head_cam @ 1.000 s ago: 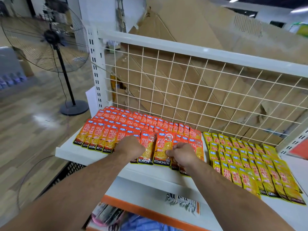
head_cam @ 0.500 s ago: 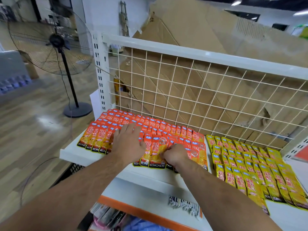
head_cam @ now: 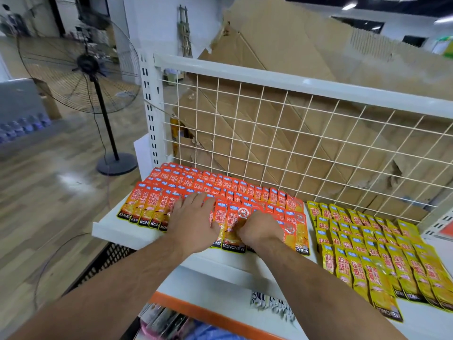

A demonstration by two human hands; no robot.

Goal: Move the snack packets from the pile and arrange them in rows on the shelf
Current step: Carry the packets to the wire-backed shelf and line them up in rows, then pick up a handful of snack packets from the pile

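Head view, one entry.

Writing: "KONCHEW" in pale letters on the black bottom strip of the front packet (head_cam: pixel 232 231); the same word, partly cut off, on neighbouring orange packets (head_cam: pixel 220 187) and on the yellow packets (head_cam: pixel 367 241). Large characters ran down each packet face (too small to read with confidence).

Surroundings: white shelf (head_cam: pixel 110 229) backed by a wire grid (head_cam: pixel 294 133), with torn cardboard (head_cam: pixel 282 45) behind the grid. A pedestal fan (head_cam: pixel 88 67) stood on the wood floor well to the left of both hands. A black crate (head_cam: pixel 110 256) sat under the shelf's left end, and an orange-edged lower shelf (head_cam: pixel 208 312) lay beneath the forearms.

Grip: left hand (head_cam: pixel 193 224) lay flat, fingers spread, pressing on the orange rows. Right hand (head_cam: pixel 262 229) had its fingers curled onto the front packet, holding it at its right edge.

Position: the front packet lay between the two hands, touching both. Orange rows extended beyond and to both sides of the hands; yellow rows lay to the right of the right hand, apart from it.
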